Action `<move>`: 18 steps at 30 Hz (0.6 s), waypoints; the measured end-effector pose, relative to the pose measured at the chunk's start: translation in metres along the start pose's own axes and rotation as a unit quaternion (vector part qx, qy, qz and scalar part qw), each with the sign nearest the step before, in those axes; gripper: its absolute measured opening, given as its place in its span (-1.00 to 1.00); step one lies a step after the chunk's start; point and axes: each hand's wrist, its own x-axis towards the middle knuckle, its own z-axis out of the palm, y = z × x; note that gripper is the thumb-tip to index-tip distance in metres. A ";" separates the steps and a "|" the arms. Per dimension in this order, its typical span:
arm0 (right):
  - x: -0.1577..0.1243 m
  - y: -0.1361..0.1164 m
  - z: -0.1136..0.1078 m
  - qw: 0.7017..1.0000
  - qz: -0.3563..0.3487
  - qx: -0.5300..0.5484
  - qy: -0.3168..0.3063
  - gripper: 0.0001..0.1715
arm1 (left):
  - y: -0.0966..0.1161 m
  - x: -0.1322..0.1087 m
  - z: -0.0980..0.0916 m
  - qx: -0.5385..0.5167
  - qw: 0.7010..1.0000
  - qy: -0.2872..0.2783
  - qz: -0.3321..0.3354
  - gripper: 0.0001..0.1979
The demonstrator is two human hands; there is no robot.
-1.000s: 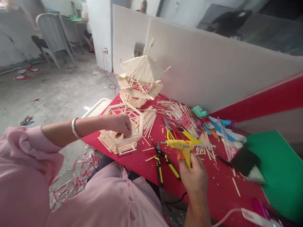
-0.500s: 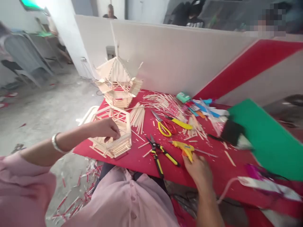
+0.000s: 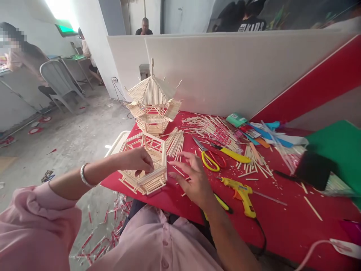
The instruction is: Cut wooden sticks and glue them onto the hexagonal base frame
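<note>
Currently my left hand grips the hexagonal stick frame by its rim. My right hand hovers beside it, empty and unclenched, with the glue gun lying just to its right.

1. The hexagonal stick frame, pale wood with an open top and walls of stacked sticks, sits flat at the near left corner of the red table.
2. The loose sticks lie fanned just beside its far right side.
</note>
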 end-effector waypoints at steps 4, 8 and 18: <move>0.020 0.001 0.010 0.997 -0.039 0.008 -0.062 -0.68 | -0.002 0.001 0.001 -0.022 1.000 -0.001 0.006 -0.88; 0.028 0.003 0.013 0.992 -0.059 0.007 -0.108 -0.69 | -0.003 0.001 0.001 -0.027 1.000 -0.003 0.004 -0.88; 0.035 0.001 0.013 0.987 -0.063 0.007 -0.149 -0.67 | 0.003 -0.001 0.000 -0.019 1.000 -0.007 -0.007 -0.87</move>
